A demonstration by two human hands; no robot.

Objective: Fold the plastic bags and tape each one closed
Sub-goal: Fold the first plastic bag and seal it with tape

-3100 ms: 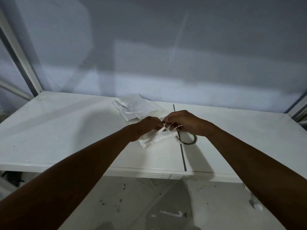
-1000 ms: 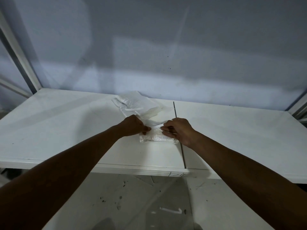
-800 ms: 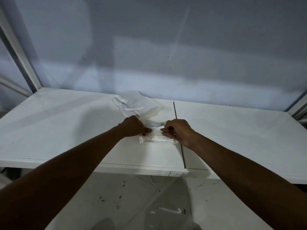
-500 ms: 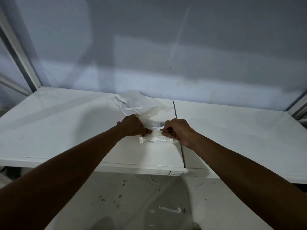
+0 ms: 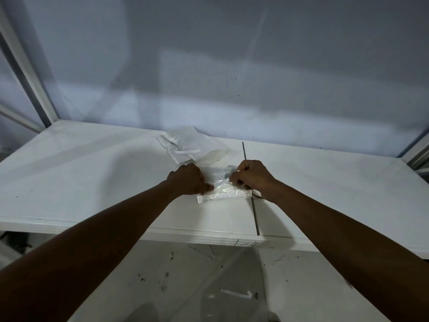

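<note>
Item: folded bag [image 5: 224,194], lying near the table's [image 5: 92,182] front edge, mid-width. Step, as judged: taping. Left hand [image 5: 189,180] is pinning its left end, fingers curled; right hand [image 5: 253,177] is pinching the tape strip [image 5: 223,181] across it. Next: pressing the strip flat

Rolled clear plastic bag [image 5: 224,196], table's middle: thin crinkled film, glossy, translucent.
Heap of clear plastic bags [image 5: 183,145], table's back: wrinkled shiny film.
White flat table [image 5: 81,182]: smooth, soft sheen, faint scuffs and specks.
Grey wall [image 5: 232,66], behind the table: matt, smooth.
Pale frame post [image 5: 27,73], left of the table: smooth, metal-looking.
</note>
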